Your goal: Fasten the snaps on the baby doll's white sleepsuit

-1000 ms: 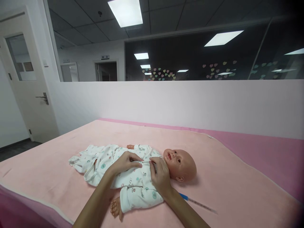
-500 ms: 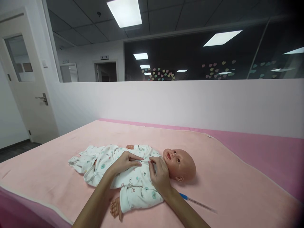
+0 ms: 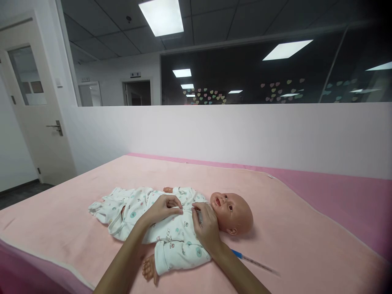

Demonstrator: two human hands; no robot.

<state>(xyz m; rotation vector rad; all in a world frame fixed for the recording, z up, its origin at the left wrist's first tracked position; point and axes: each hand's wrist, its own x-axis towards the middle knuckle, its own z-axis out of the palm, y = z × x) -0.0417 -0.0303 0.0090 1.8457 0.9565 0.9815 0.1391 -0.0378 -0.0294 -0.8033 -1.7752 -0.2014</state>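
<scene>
A baby doll point(image 3: 232, 212) lies on its back on a pink blanket point(image 3: 294, 245), head to the right. It wears a white patterned romper point(image 3: 171, 239). My left hand point(image 3: 161, 209) pinches the romper's front edge at the chest. My right hand point(image 3: 206, 226) rests by the doll's neck and pinches the cloth near the collar. The two hands sit close together over the chest. A thin thermometer point(image 3: 254, 262) with a blue end lies on the blanket just right of my right forearm.
The blanket covers a pink padded table point(image 3: 343, 196) set against a low white partition wall point(image 3: 245, 134). A white door point(image 3: 30, 106) stands at the left, with dark floor below it. Dark glass windows run above the wall.
My left hand's fingers have curled in and drawn slightly left on the romper's chest. My right hand and the doll have stayed in place.
</scene>
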